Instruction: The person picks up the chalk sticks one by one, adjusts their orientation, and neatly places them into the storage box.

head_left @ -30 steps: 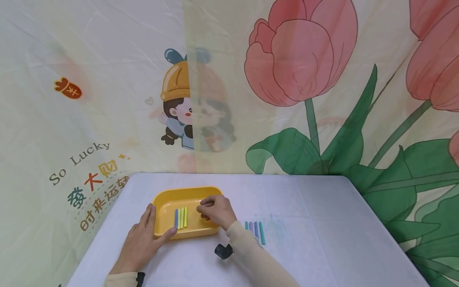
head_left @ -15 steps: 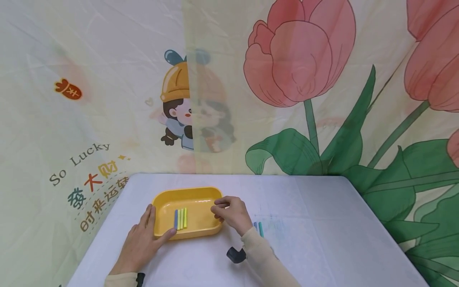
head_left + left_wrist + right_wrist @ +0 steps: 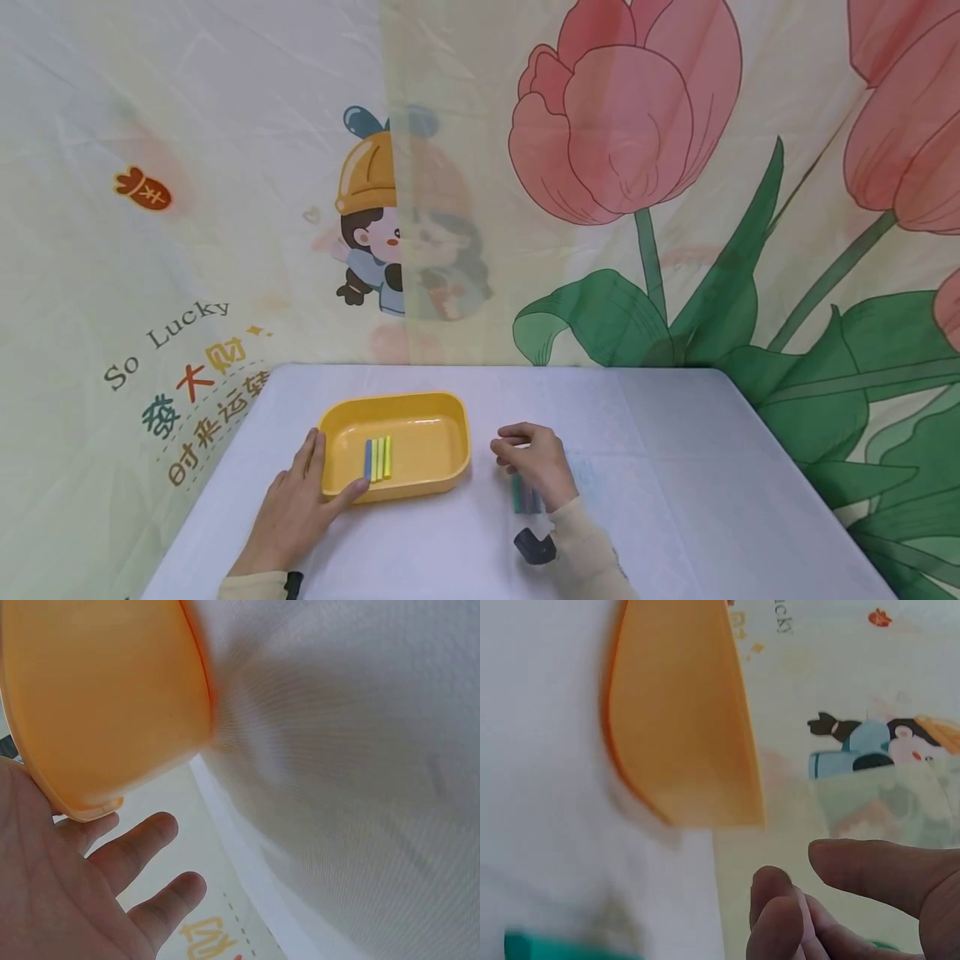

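Bracing at the left with the left hand [image 3: 292,500], laid with straight fingers along the left rim of a shallow, rounded, glossy yellow tray [image 3: 429,442] and with the thumb over the near rim; reads as a grip apart, touching rather than clamping. Inside the tray, left of its middle, lying side by side in a tight row and pointing near to far: a slim blue chalk-like stick [image 3: 368,461] at the left, then three slim yellow chalk-like sticks [image 3: 380,459]. Right of the tray and well clear of its rim, hovering over the white tabletop [image 3: 675,500] with the right hand [image 3: 536,462], loosely bent, thumb and fingertips apart in the right wrist view, with nothing clearly held. Just beneath, partly covered: a slim green chalk-like stick [image 3: 517,496] and, to its right, shaded purplish-grey chalk-like sticks [image 3: 531,502]; cannot count these. Probably at the reaching step, steadying on the left while going for one loose stick on the right. Seems to call next for lowering the right grip, closing on a single stick near its middle and lifting without rolling the neighbours.
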Demonstrator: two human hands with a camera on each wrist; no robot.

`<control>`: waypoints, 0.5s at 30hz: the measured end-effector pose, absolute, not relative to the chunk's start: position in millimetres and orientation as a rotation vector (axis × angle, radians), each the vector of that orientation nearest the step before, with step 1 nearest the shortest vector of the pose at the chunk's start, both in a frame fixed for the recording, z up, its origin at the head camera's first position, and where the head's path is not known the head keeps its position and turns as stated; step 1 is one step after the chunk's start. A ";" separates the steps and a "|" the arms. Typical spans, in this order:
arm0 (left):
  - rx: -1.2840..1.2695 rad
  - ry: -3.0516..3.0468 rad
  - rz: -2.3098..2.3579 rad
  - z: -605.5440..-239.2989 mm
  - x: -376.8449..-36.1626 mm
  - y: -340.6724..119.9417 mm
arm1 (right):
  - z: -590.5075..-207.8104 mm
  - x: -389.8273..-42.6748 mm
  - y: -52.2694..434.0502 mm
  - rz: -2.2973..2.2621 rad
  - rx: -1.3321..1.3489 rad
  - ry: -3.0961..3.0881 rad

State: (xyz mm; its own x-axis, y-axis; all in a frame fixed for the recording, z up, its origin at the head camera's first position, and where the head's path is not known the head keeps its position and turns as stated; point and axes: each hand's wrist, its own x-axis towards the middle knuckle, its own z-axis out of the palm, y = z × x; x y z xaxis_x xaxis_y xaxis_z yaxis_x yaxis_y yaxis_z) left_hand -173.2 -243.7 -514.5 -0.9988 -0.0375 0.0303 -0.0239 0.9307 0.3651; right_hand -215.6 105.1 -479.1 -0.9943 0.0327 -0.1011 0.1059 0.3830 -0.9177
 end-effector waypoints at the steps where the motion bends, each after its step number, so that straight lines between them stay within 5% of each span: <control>1: 0.045 -3.052 -0.575 -514.2 -173.0 -243.6 | -480.8 -214.8 110.2 -1.687 0.148 2.581; 15: 0.028 -3.031 -0.574 -514.6 -174.3 -244.2 | -495.3 -207.7 166.2 -1.403 0.343 2.798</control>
State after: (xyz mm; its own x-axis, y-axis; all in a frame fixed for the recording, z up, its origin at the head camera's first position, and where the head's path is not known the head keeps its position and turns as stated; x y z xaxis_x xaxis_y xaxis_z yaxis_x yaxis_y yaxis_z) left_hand -174.3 -244.2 -514.6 -0.9982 -0.0286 0.0525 -0.0074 0.9306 0.3660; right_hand -207.7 166.2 -495.3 -0.9762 0.1968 -0.0908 0.1905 0.5793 -0.7925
